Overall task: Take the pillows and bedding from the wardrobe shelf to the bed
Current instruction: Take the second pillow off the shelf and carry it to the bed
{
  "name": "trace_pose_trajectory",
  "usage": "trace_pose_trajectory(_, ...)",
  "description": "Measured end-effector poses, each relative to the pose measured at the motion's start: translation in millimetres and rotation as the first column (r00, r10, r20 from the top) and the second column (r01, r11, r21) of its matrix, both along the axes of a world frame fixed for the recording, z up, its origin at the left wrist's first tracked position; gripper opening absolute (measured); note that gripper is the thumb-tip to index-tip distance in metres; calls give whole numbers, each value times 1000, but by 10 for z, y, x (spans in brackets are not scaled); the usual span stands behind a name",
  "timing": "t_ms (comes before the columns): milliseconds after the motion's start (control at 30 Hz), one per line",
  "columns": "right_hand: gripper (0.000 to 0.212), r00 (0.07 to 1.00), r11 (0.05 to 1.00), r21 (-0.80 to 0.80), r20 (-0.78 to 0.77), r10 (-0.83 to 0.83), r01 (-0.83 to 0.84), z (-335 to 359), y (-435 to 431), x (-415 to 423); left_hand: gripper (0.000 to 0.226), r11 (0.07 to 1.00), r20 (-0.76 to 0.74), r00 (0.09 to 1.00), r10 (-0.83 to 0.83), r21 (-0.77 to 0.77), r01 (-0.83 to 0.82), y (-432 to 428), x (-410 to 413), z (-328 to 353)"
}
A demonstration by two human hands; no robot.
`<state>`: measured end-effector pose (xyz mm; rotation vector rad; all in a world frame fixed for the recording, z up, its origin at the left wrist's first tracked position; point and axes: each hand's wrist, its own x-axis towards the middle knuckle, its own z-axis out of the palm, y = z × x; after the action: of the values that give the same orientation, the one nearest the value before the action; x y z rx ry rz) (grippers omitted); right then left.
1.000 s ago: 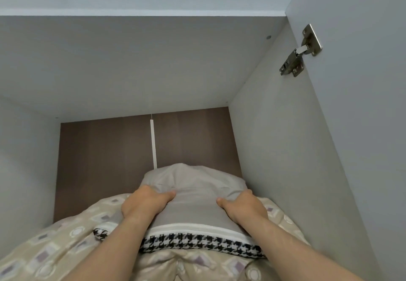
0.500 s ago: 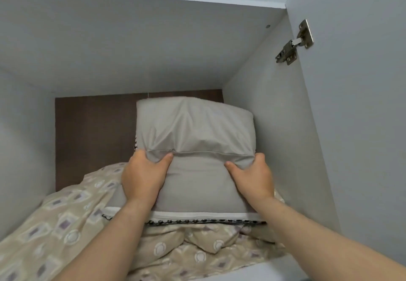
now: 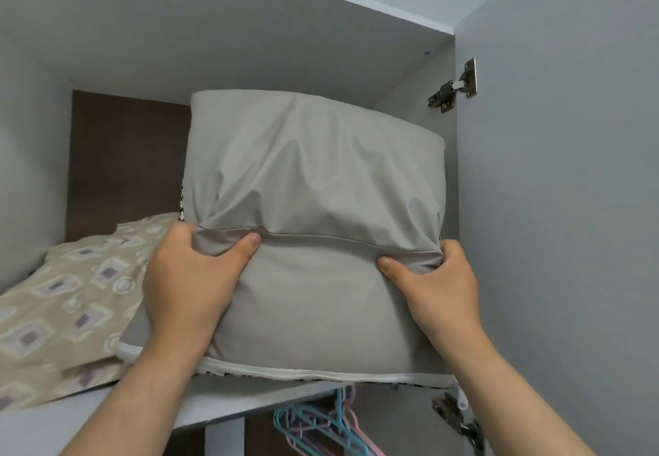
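Observation:
A plump grey pillow (image 3: pixel 313 184) with a white zip edge and a black-and-white houndstooth underside fills the right half of the top wardrobe shelf (image 3: pixel 82 416). Its near end hangs past the shelf's front edge. My left hand (image 3: pixel 189 284) grips a fold of the pillow's cover on the left. My right hand (image 3: pixel 433 288) pinches the same seam on the right. Beige bedding (image 3: pixel 67 298) with a square and circle print lies on the shelf to the left, partly under the pillow.
The wardrobe's open door (image 3: pixel 570 206) stands close on the right, with hinges (image 3: pixel 453 90) at the top and lower down. Below the shelf hang blue and pink plastic hangers (image 3: pixel 324 423). The dark brown back panel (image 3: pixel 124 156) shows behind the bedding.
The pillow has been pulled forward and tipped up toward me, now overhanging the shelf edge. Both hands kept their grip on it. My view has dropped, showing the hangers below.

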<state>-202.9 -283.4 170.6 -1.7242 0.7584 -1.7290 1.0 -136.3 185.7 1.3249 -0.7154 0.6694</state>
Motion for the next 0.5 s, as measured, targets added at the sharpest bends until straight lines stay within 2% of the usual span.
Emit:
trace_pose_trajectory(100,47,1000,999,31,-20,13,-12,-299,261,-348,43,999,-26,999,-35,23,36,283,-358,-299)
trace_pose_trajectory(300,50,991,989,140,-124,58,-40,-910,702,-1231,40,997,-157,988,4,80,9,756,-1293,-953)
trace_pose_trajectory(500,55,978,983,182,-199,62,-26,-1312,1109,-1973,41,990,-249,968,21,144,15,1184,-2047,-1407)
